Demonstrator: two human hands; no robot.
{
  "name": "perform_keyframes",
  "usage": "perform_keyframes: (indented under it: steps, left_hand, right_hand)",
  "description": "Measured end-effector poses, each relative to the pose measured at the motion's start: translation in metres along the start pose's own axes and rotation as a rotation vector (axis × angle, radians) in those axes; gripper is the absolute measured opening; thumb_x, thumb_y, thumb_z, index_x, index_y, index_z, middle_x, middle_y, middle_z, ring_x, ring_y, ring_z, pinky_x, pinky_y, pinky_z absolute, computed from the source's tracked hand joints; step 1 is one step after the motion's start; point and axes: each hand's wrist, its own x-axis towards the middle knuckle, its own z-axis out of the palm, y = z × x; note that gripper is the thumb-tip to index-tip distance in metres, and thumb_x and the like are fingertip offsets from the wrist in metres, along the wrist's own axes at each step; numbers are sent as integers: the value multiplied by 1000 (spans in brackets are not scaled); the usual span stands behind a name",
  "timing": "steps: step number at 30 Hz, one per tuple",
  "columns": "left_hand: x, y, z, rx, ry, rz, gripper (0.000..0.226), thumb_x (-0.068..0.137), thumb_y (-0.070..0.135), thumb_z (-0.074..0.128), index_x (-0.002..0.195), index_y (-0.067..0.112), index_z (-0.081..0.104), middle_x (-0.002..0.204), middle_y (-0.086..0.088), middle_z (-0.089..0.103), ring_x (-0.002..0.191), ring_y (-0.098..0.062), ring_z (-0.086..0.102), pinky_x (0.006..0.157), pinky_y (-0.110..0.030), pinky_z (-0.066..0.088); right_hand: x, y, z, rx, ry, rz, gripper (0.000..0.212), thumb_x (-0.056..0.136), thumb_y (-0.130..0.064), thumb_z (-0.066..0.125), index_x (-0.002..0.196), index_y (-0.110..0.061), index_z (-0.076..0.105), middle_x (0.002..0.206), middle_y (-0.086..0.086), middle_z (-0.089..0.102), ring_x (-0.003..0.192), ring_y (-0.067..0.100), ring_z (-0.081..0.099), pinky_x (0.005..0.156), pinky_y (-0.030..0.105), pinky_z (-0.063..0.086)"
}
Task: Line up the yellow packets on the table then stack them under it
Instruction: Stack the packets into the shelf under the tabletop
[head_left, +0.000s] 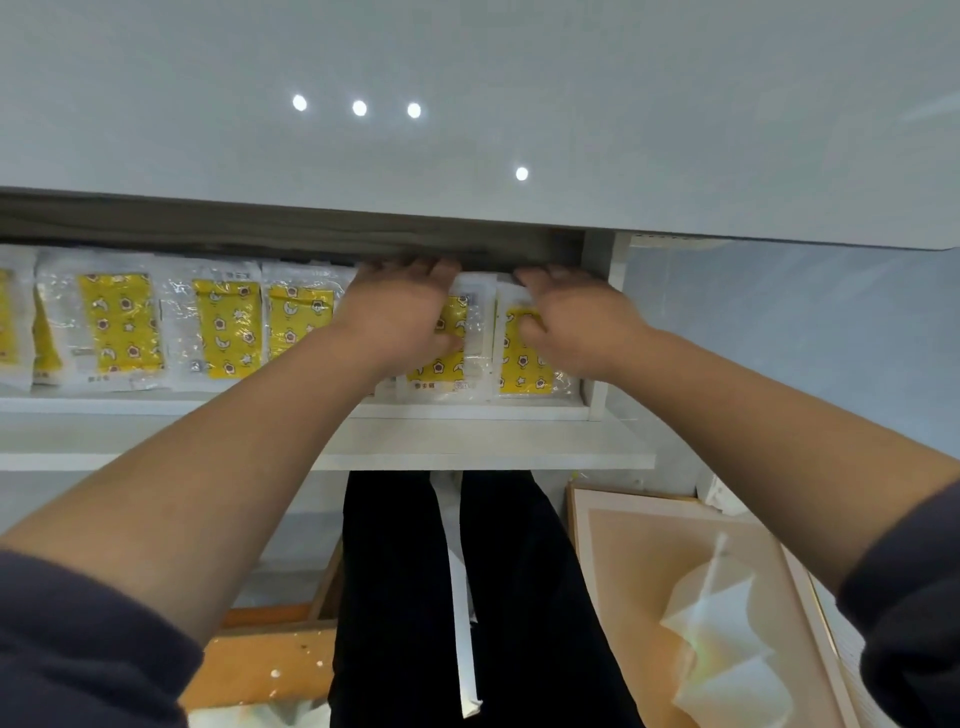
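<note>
Several yellow packets in clear and white wrappers stand side by side on the white shelf (467, 441) under the glossy tabletop (467, 78). My left hand (400, 312) lies flat on a yellow packet (457, 364) near the shelf's right end, fingers reaching into the gap under the tabletop. My right hand (571, 322) presses on the rightmost packet (524, 369), which sits against the shelf's right wall. Further left stand more packets (226, 327), (122, 322), (298, 317), untouched. Whether either hand grips its packet or only rests on it is hidden by the hands.
A white side panel (602, 322) closes the shelf on the right. Below are my dark trousers (415, 597) with a white drawstring, a leaning framed board (649, 571) at right, and an orange wooden floor piece (270, 660) at left.
</note>
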Motion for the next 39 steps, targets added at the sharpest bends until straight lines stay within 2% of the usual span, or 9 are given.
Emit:
perform_keyframes:
  steps: [3,8,14,23,26,29,31,35,39]
  left_hand:
    - [2,-1,-7,-46,-17,-19,68,90,54,54,144,21,29,142,-9,47,126,-32,47,102,-44,39]
    - [24,12,-10,-146,-54,-42,51,100,47,37,145,24,35,137,-10,52,121,-31,51,95,-40,43]
    - [46,15,-15,-257,-16,-174,29,100,34,42,112,19,64,112,-8,63,102,-29,58,84,-34,48]
    - [34,10,-23,-220,72,3,28,100,34,45,123,26,59,126,-2,58,113,-27,54,92,-34,45]
    - [36,17,-22,-212,69,129,26,98,30,51,121,27,62,124,0,60,111,-25,55,92,-31,44]
    - [41,22,-22,-197,1,117,27,98,30,50,123,27,60,126,-3,58,113,-27,53,93,-32,44]
    - [44,22,-22,-181,-25,113,26,100,31,45,121,23,59,124,-4,58,110,-26,53,90,-32,44]
    - [48,22,-19,-247,-26,38,22,99,29,44,111,17,58,115,-6,59,93,-23,49,78,-30,41]
    - [47,18,-12,-300,-39,-38,15,97,31,51,105,21,58,115,-3,58,91,-19,46,77,-29,38]
  right_hand:
    - [9,2,-11,110,-3,60,45,103,-25,35,147,-18,34,129,13,55,112,29,55,92,36,46]
    - [43,4,-25,98,-51,185,24,99,-28,45,117,-18,57,115,7,59,101,26,56,89,34,49]
    - [53,8,-19,97,-98,270,17,98,-20,47,112,-15,55,104,5,53,91,21,50,77,27,40]
    - [49,6,-27,53,-95,181,24,100,-19,45,123,-15,50,111,4,52,95,22,50,82,29,43]
    - [45,9,-32,93,-165,63,23,102,-28,40,110,-16,58,112,6,60,102,24,56,91,32,46]
    - [34,13,-38,159,-278,-39,34,100,-41,43,88,-14,60,92,8,61,90,22,57,81,30,44]
    - [31,15,-41,215,-316,-56,35,96,-46,50,96,-15,66,92,3,62,87,19,57,79,30,45]
    - [36,17,-33,77,-206,-31,12,97,-31,53,93,-20,54,79,-4,50,81,19,51,60,22,37]
    - [39,12,-23,52,-170,36,8,99,-27,50,95,-20,49,90,0,49,83,20,48,69,27,37]
